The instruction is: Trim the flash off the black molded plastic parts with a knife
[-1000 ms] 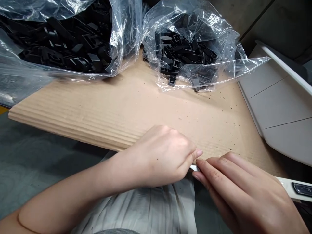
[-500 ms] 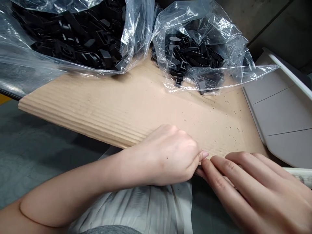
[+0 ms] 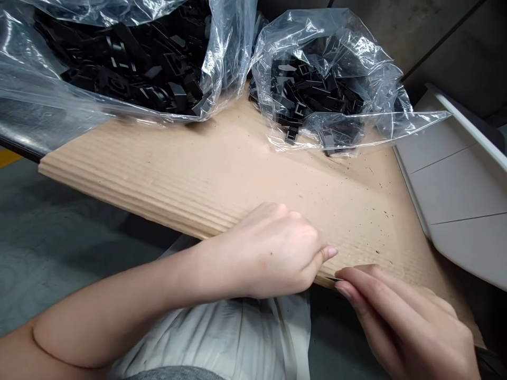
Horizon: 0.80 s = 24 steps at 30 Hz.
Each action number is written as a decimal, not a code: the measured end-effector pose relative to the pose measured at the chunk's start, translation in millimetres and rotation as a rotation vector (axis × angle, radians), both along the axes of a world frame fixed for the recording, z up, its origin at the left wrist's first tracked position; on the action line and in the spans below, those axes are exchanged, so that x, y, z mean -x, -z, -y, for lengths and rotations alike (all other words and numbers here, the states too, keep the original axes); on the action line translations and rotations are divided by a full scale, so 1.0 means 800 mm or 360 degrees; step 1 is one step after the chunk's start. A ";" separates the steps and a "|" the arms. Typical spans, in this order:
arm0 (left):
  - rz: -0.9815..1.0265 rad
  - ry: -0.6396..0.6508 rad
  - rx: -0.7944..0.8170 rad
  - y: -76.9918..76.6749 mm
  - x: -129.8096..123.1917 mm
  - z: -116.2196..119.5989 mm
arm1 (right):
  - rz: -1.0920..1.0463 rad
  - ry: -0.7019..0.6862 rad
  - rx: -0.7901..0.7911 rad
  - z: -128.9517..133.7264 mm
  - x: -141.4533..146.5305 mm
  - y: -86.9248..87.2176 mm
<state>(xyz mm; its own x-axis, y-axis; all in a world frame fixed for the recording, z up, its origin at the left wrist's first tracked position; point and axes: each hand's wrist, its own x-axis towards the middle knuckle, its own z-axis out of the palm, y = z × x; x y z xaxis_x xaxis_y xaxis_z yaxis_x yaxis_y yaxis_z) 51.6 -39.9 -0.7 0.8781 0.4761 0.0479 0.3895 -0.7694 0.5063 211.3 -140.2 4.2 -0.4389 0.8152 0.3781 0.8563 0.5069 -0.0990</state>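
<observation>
My left hand (image 3: 281,256) is closed in a fist, knuckles up, over the front edge of a cardboard sheet (image 3: 222,174). Its thumb points right; whatever its curled fingers hold, if anything, is hidden. Just to the right, my right hand (image 3: 407,316) pinches with thumb and index finger at the same edge. A thin dark sliver (image 3: 331,278) shows at those fingertips, too small to name. The two hands are slightly apart.
Behind the cardboard lie two clear plastic bags, a larger one (image 3: 227,58) at left and a smaller one (image 3: 376,68) at right. Both hold many black plastic parts (image 3: 119,68). A grey panel (image 3: 447,174) borders the right side. Dark specks dot the cardboard.
My right hand has drawn back a little from the left, its fingers more closed. The pale object behind the right hand no longer shows. The left hand has stayed in place.
</observation>
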 end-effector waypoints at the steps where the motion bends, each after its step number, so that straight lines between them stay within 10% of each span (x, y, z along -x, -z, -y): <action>1: -0.0005 -0.0005 -0.0019 -0.001 -0.001 0.000 | 0.0014 -0.0006 -0.0034 -0.002 0.000 0.001; 24: -0.0116 -0.0014 -0.0018 -0.010 -0.010 0.003 | 0.0630 -0.0224 -0.0011 -0.023 0.003 -0.026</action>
<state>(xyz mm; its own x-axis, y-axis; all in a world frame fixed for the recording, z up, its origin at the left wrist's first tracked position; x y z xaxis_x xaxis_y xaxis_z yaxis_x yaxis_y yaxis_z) 59.5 -42.0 7.2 0.8752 0.4836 -0.0106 0.4317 -0.7711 0.4679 208.6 -122.1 25.1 -0.6583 0.7348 0.1635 0.7499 0.6212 0.2275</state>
